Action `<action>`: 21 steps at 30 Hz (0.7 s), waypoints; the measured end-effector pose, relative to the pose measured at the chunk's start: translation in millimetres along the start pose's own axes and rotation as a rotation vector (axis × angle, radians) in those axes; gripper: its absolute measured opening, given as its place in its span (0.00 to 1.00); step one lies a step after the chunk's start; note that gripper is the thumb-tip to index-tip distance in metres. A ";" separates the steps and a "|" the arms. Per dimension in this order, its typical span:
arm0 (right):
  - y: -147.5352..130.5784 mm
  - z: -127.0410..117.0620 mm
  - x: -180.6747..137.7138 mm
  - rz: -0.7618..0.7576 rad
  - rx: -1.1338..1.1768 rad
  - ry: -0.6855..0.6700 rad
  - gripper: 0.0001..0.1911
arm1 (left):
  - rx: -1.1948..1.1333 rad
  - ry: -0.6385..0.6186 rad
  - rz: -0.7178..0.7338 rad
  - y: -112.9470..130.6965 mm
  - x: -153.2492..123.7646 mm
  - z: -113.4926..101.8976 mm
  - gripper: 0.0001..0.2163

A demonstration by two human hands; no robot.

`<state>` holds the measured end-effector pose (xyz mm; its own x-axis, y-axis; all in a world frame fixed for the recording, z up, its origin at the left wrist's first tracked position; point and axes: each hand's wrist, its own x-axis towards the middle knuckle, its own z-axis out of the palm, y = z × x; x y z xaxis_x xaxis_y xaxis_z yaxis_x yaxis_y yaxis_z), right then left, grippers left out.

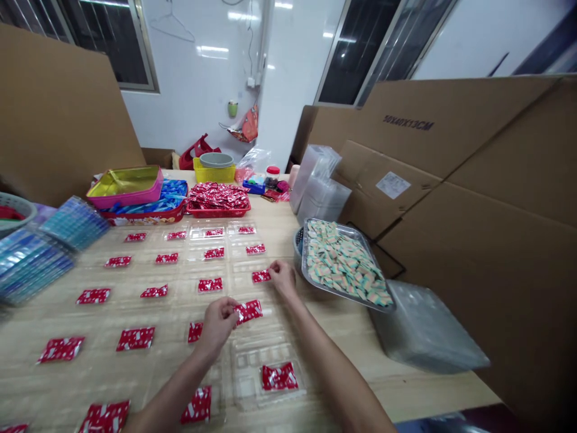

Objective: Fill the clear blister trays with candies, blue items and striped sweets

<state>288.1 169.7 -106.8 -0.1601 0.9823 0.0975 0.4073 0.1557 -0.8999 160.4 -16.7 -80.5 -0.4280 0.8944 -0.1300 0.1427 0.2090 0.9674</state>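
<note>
My left hand [219, 325] pinches the left end of a red patterned packet [249, 311], above the clear trays on the table. Farther off, my right hand [283, 278] has its fingers closed on the right end of another red packet [261, 276]. Rows of clear plastic trays [246, 361] cover the wooden table, with one red packet in each of those I can make out, such as a packet [279, 377] in the nearest right tray. My left forearm partly covers a packet [195, 332].
A metal tray [306, 252] of small pastel pieces rests on a basket at right, beside a clear plastic bin [428, 331]. Behind stand a red tray [219, 213] heaped with red packets and a pink-and-gold tin lid [130, 195]. Stacked blue packs [33, 264] lie left; cardboard [496, 240] walls the right.
</note>
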 end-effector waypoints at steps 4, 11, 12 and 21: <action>0.3 1.1 -5.1 -0.066 -0.125 0.015 0.01 | 0.197 -0.045 0.043 -1.6 6.6 16.4 0.09; -4.2 -29.0 -52.1 -0.243 -0.128 -0.144 0.06 | 0.471 -0.075 0.097 9.1 1.7 28.2 0.11; -2.5 -35.4 -64.2 -0.261 -0.119 -0.172 0.07 | 0.504 -0.076 0.111 11.9 -1.3 26.8 0.12; 13.3 -38.5 -88.9 -0.388 -0.463 -0.242 0.28 | 0.924 -0.226 0.417 7.9 -38.2 25.5 0.20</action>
<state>342.3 88.5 -111.1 -0.5490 0.8031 0.2315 0.6163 0.5760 -0.5370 200.6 -39.1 -73.5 -0.0233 0.9986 0.0469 0.9106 0.0019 0.4133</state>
